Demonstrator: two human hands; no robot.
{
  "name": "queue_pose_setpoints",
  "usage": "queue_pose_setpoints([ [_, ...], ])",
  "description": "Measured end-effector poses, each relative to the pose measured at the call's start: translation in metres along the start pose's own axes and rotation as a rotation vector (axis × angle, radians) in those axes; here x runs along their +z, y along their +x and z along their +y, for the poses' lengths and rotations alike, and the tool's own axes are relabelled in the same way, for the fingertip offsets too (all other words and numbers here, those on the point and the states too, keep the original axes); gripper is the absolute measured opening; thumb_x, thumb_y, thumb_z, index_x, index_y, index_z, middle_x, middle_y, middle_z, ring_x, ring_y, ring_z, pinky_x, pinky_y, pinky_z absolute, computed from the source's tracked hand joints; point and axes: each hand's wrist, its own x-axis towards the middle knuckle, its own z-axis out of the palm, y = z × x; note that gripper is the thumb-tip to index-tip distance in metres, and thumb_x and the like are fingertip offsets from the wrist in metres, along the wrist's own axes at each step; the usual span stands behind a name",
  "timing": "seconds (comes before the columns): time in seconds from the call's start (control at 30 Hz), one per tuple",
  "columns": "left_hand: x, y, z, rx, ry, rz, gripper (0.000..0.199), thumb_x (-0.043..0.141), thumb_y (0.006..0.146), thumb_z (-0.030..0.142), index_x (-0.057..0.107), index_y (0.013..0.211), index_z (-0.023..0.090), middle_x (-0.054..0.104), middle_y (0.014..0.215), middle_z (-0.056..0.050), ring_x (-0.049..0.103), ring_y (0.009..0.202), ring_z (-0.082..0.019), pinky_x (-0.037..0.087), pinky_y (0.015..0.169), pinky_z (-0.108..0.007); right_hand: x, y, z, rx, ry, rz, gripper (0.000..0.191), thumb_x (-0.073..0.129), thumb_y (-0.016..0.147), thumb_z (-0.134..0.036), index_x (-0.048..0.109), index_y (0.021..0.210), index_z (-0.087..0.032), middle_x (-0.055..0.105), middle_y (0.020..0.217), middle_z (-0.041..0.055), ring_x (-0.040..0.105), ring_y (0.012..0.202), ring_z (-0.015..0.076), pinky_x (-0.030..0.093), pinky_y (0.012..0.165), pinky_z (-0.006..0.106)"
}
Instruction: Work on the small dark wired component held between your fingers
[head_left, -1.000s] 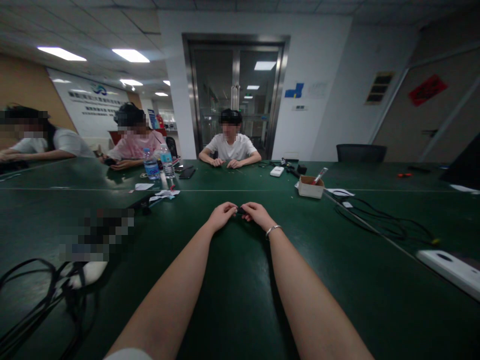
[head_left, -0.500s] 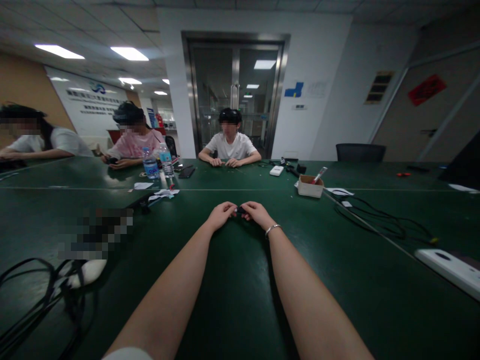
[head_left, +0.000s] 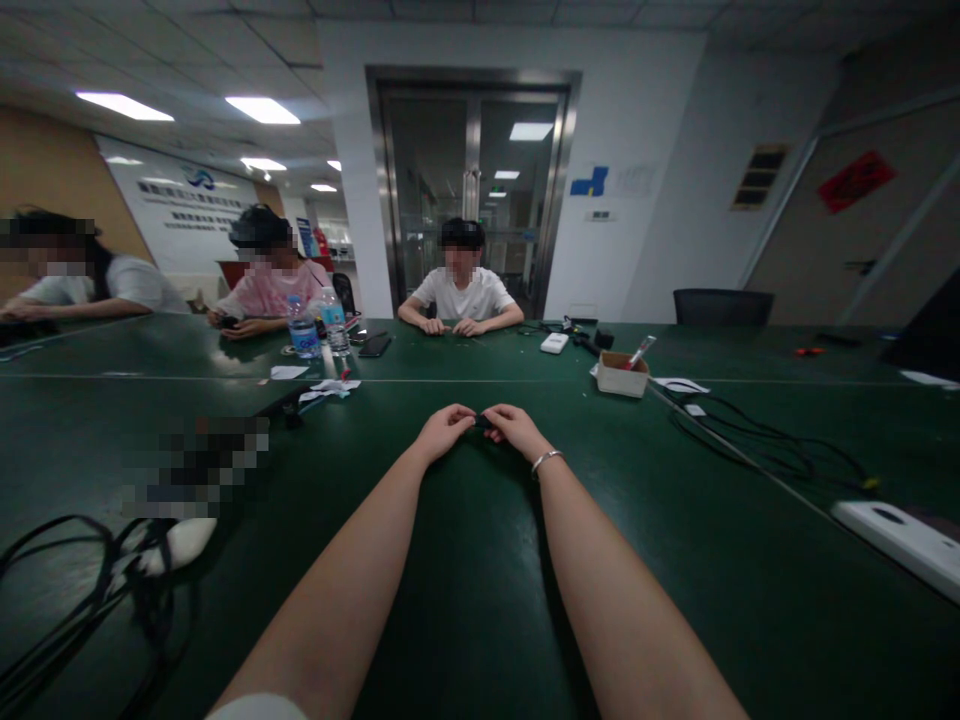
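Both my arms reach forward over the green table (head_left: 480, 560). Between my fingertips is a small dark object (head_left: 481, 422), too small to identify. My left hand (head_left: 445, 434) pinches its left end with thumb and fingers. From the other side my right hand (head_left: 516, 430) grips it, with fingers curled and a silver bracelet (head_left: 547, 461) on the wrist. My hands nearly touch each other, just above or on the tabletop; which one I cannot tell. The fingers cover most of the object.
Ahead, a small box (head_left: 622, 374) holds a pen-like item. Paper scraps (head_left: 330, 388), two water bottles (head_left: 334, 322) and a phone (head_left: 375, 345) lie farther left. Black cables (head_left: 150, 570) are at near left, more cables (head_left: 780, 440) at right. Several people sit across the table.
My hands stay almost in place around the small dark object. The bright bit that showed at my left fingertips is now hidden. The whole view has shifted very slightly.
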Motion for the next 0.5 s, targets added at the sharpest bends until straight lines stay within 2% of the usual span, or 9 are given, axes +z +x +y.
queue_pose_setpoints([
  [0.1,-0.0003,0.0001,-0.0001,-0.003,-0.011,-0.024,0.029,0.055,0.082,0.037,0.063,0.101,0.017,0.068,0.093,-0.006,0.063,0.085,-0.016,0.048,0.078,-0.030,-0.0002,0.0003,0.0003,-0.006,-0.003,0.000,0.009,0.061,0.085,-0.021,0.063,0.082,-0.013,0.061,0.052,-0.0019,0.054,0.042,0.0055,0.046,0.043,0.013],
  [0.23,-0.0004,0.0000,-0.0001,0.025,-0.017,-0.010,0.029,0.061,0.078,0.033,0.063,0.101,0.016,0.068,0.096,-0.007,0.062,0.089,-0.016,0.047,0.084,-0.031,-0.0003,-0.0006,-0.0011,-0.002,-0.012,-0.007,0.008,0.061,0.085,-0.020,0.064,0.082,-0.013,0.062,0.053,-0.0013,0.054,0.043,0.0054,0.046,0.044,0.013],
  [0.37,-0.0004,-0.0002,0.0002,0.014,-0.052,-0.048,0.030,0.057,0.081,0.036,0.063,0.103,0.016,0.068,0.097,-0.008,0.063,0.088,-0.017,0.048,0.082,-0.032,-0.0001,-0.0017,-0.0024,0.000,-0.009,-0.001,0.008,0.062,0.084,-0.020,0.063,0.082,-0.013,0.062,0.053,-0.0013,0.054,0.043,0.0058,0.046,0.044,0.014],
  [0.5,-0.0006,0.0002,-0.0005,0.022,-0.044,-0.022,0.030,0.063,0.078,0.035,0.064,0.102,0.017,0.068,0.098,-0.008,0.062,0.090,-0.017,0.047,0.085,-0.032,0.0005,-0.0024,-0.0036,0.011,-0.012,0.000,0.009,0.057,0.088,-0.017,0.063,0.083,-0.012,0.061,0.053,-0.0012,0.054,0.042,0.0055,0.045,0.044,0.013],
])
